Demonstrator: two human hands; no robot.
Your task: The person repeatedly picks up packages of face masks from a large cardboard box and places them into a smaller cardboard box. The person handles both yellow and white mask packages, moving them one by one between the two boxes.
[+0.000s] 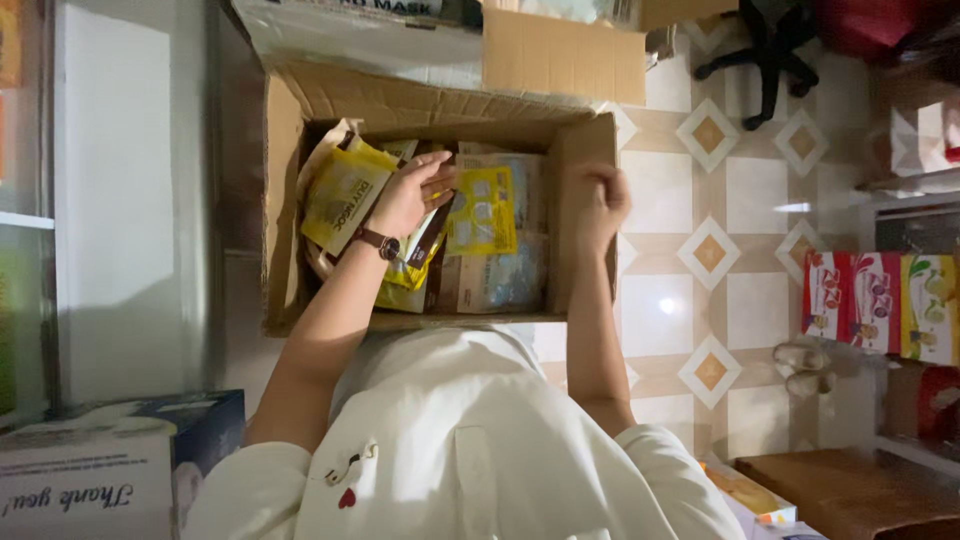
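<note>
two hands in the cardboard box [285,150]: left hand [408,195] fingers gripping yellow packets [345,195], right hand [598,205] fingers curled on its wall.

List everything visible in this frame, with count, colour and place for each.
cardboard box: one, brown, open, centre of view on the floor
yellow packets: several, yellow, inside the box at its left side
pale packets: a few, light with blue, inside the box at its right side
second cardboard box: one, brown, beyond the first
tiled floor: cream with tan diamonds, right of the box
chair base: one, black, top right
cartons: three, red and yellow, on a shelf at right
tissue box: one, blue and white, bottom left
wristwatch: one, brown strap, left wrist
left hand: on the packets inside the box
right hand: on the box's right wall
</note>
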